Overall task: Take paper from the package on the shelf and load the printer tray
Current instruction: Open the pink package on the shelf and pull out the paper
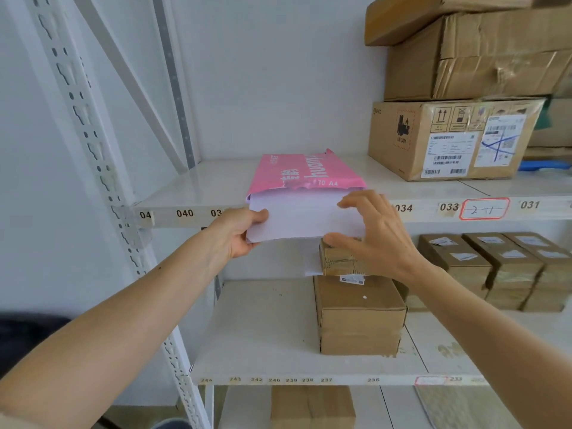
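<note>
Nearest, two bare forearms reach up toward the white metal shelf (192, 193) whose front lip carries number labels. At that lip, the left hand (236, 232) is closed on the left corner of the stack of white paper (301, 216), thumb on top and fingers curled beneath. The right hand (376, 235) is spread wide at the stack's right end: its fingertips (345, 203) rest on the top sheet and the thumb sits under the front edge, so it braces the stack more than it clamps it.

The paper is plain white, with a clean, squared front edge, and it juts out past the shelf lip toward the camera. Its far part is still sheathed in the pink paper package (305, 170), a glossy wrapper with white lettering and a torn, ragged mouth. Package and stack lie flat on the shelf, long axis running front to back, open end facing the camera.

Below the shelf lip stand small brown cartons (359, 314). Farther back on the shelf, right of the package, a labelled cardboard box (448, 139) carries more boxes.
</note>
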Demonstrator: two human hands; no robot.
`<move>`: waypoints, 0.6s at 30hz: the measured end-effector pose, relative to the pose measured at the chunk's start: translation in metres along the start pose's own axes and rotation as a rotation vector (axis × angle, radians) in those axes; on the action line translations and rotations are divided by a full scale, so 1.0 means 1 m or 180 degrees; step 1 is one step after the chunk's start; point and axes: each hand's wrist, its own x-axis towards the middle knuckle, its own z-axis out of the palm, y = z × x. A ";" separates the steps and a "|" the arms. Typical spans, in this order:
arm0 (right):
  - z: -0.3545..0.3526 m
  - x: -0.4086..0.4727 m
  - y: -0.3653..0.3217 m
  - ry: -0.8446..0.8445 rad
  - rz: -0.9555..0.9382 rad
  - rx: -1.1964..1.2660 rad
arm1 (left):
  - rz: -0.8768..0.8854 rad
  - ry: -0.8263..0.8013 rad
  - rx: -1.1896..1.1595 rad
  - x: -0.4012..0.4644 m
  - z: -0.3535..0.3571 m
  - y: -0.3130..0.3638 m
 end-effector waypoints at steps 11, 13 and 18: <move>-0.010 0.029 0.019 -0.0701 0.3250 0.3065 | -0.0215 -0.0034 0.0095 -0.018 -0.009 -0.014; -0.009 0.023 0.018 -0.0703 0.3257 0.2755 | -0.0244 -0.0083 0.0287 -0.024 -0.011 -0.019; -0.015 0.001 0.011 -0.0739 0.3282 0.2680 | -0.0133 -0.0188 0.0423 -0.037 -0.010 -0.026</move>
